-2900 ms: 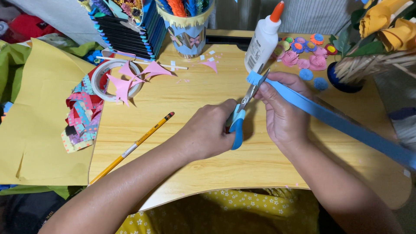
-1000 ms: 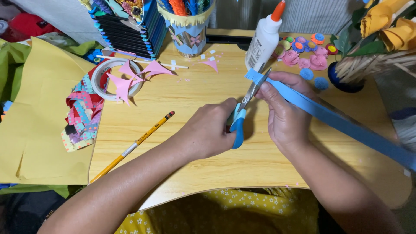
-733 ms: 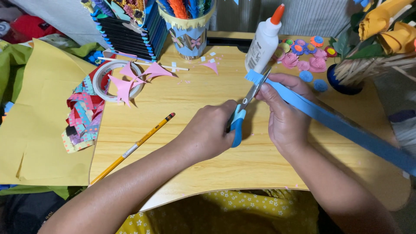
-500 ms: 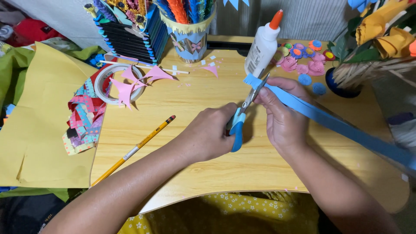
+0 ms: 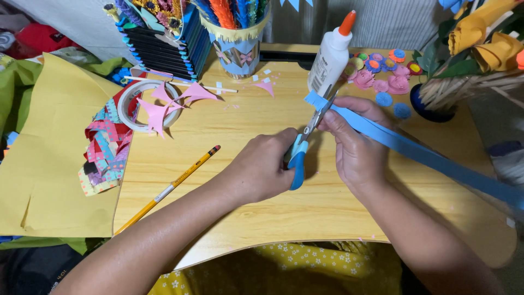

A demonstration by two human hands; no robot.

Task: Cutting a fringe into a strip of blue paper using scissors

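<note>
A person's left hand (image 5: 262, 169) is closed around the blue handles of a pair of scissors (image 5: 305, 143), whose blades meet the near end of a long blue paper strip (image 5: 415, 150) above a wooden table (image 5: 327, 213). The right hand (image 5: 357, 145) pinches that strip between thumb and fingers just beside the blades; the strip runs away to the right, off the table's edge. How far apart the blades stand is hard to judge, since the fingers crowd them.

Directly behind the scissors stands a white glue bottle (image 5: 330, 57) with an orange cap, close to the blade tips. To its right lie small paper flowers (image 5: 382, 76) in pink and blue, near a dark vase (image 5: 431, 106) of sticks and paper blooms. At the back, a decorated pencil cup (image 5: 237, 46) sits beside a blue-and-black striped holder (image 5: 164, 46). To the left, pink paper cutouts (image 5: 164, 106) rest across a roll of tape (image 5: 139, 104), next to a bundle of patterned paper strips (image 5: 103, 147). A yellow pencil (image 5: 169, 188) lies diagonally near the left forearm, and a yellow paper sheet (image 5: 49, 164) drapes off the table's left side.
</note>
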